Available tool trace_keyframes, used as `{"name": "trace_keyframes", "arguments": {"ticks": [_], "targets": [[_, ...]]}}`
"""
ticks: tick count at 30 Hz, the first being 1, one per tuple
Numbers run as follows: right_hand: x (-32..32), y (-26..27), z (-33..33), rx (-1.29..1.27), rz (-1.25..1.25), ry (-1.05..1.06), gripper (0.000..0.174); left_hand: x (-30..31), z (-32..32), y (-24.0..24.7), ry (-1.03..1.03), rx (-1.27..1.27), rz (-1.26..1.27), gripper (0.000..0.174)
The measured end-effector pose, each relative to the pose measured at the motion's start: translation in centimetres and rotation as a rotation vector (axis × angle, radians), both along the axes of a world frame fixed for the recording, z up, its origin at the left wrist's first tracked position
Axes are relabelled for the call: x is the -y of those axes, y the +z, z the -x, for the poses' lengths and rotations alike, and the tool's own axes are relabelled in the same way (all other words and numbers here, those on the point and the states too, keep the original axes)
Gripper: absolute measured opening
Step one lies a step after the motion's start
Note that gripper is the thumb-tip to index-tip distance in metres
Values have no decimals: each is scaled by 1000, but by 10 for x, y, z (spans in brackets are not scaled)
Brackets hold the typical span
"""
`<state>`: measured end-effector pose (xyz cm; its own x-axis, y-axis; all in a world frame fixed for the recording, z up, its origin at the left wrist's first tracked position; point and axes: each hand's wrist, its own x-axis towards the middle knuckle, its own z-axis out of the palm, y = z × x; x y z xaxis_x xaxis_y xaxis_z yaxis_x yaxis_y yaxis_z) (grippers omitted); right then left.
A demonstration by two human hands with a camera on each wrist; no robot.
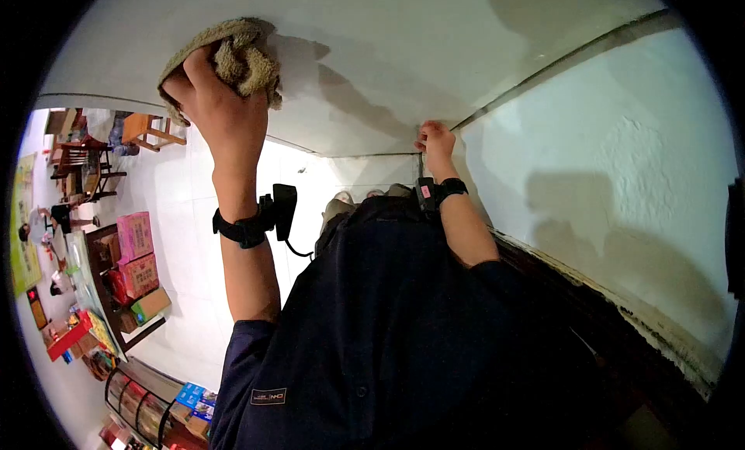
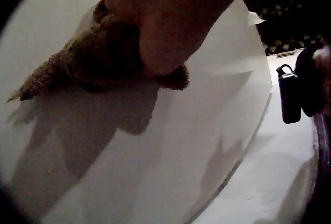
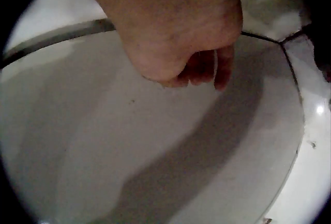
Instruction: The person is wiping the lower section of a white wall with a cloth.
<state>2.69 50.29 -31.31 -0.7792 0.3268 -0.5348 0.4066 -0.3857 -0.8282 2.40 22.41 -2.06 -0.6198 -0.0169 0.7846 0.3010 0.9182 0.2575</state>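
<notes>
A tan terry towel (image 1: 247, 66) is bunched against a smooth white panel (image 1: 372, 77) at the upper left of the head view. My left hand (image 1: 230, 128) grips it, fingers tucked into its folds. In the left wrist view the towel (image 2: 85, 61) spreads out from beneath the hand, whose fingers are mostly hidden. My right hand (image 1: 437, 143) is near the corner where the panel meets the side wall. Its fingers (image 3: 223, 69) hang loosely curled in the right wrist view, close by the white surface and holding nothing.
A white wall (image 1: 621, 132) with a blistered patch stands on the right, above a dark ledge (image 1: 605, 310). To the left, across the pale floor (image 1: 190, 248), are a wooden stool (image 1: 151, 130), pink boxes (image 1: 136, 244) on a table and people farther off.
</notes>
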Motion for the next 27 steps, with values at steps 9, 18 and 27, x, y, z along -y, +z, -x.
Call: {"name": "trace_keyframes", "arguments": {"ticks": [9,18,27], "targets": [[12,-4,14,38,-256,0,12,-2,1,-7,2,-2,17,68],[19,3,14,28,-164,-87,13,-45,-9,-93,-5,331,-92,53],[19,-2,16,68,233,-230,16,-32,-16,-75,-130,400,-85,50]]}}
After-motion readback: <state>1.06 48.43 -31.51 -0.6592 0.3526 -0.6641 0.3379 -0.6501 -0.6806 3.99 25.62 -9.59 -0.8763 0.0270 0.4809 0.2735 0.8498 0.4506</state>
